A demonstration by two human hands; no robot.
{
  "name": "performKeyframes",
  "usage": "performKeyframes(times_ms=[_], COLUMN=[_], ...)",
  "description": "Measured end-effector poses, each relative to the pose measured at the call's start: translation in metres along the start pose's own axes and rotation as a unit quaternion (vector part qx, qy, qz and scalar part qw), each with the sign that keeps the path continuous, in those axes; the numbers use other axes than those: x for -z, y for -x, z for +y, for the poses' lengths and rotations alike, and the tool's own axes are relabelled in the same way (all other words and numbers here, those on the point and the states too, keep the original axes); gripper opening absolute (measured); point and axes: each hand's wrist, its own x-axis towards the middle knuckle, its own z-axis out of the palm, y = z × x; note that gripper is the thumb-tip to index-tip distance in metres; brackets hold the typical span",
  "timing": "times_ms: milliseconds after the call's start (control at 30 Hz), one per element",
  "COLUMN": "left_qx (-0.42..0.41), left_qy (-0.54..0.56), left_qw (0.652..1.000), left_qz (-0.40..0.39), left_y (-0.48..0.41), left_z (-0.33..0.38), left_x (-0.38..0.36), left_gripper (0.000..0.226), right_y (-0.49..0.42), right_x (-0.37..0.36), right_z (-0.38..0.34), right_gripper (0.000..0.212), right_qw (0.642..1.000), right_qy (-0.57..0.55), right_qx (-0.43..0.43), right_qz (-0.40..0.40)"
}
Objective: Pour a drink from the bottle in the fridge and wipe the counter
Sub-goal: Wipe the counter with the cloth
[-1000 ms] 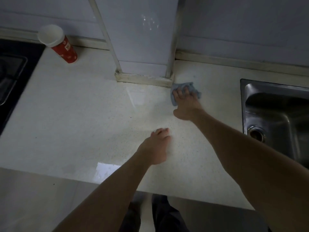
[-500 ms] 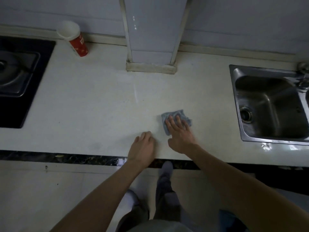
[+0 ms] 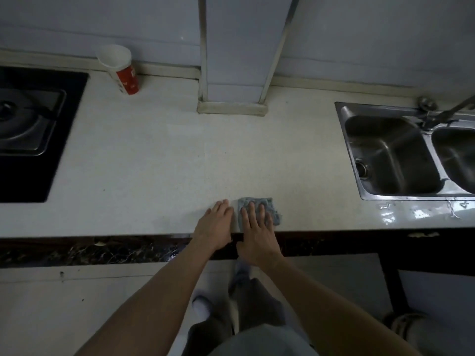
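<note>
A small blue-grey cloth (image 3: 268, 204) lies flat on the white counter (image 3: 159, 155) close to its front edge. My right hand (image 3: 257, 232) presses on the cloth with straight, spread fingers. My left hand (image 3: 214, 227) rests flat on the bare counter just left of the cloth, fingers straight. A red and white paper cup (image 3: 120, 69) stands at the back left by the wall. No bottle is in view.
A black gas hob (image 3: 28, 132) fills the left end of the counter. A steel double sink (image 3: 406, 155) with a tap (image 3: 437, 111) sits at the right. A tiled pillar (image 3: 231, 73) stands at the back middle. My legs show below the counter edge.
My right hand has dragged the cloth from the pillar's base back to the front edge. My left hand slid back with it. The view has pulled away from the counter.
</note>
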Motion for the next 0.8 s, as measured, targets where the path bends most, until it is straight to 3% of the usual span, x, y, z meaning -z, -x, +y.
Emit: performKeyframes(times_ms=[133,300,433,800], left_qx=[-0.011,-0.036,-0.041,-0.008], left_qy=[-0.034,-0.084,-0.049,0.021], left_qw=[0.999,0.996,0.998,0.999], left_qz=[-0.008,-0.012,0.023,-0.046], left_y=[-0.007,-0.030,-0.055,-0.090], left_z=[-0.004,-0.007,-0.016,-0.035], left_x=[0.006,0.024,0.029,0.042], left_gripper=[0.065,0.035,0.051,0.058], right_y=[-0.019,-0.086,-0.144,-0.269], right_x=[0.006,0.044,0.074,0.140], right_z=[0.010,0.030,0.045,0.039], right_gripper=[0.084,0.084,0.085,0.086], right_qw=[1.000,1.000,0.999,0.999], right_qy=[0.024,0.026,0.029,0.003], right_qx=[0.016,0.016,0.014,-0.028], right_qz=[-0.001,0.006,0.017,0.032])
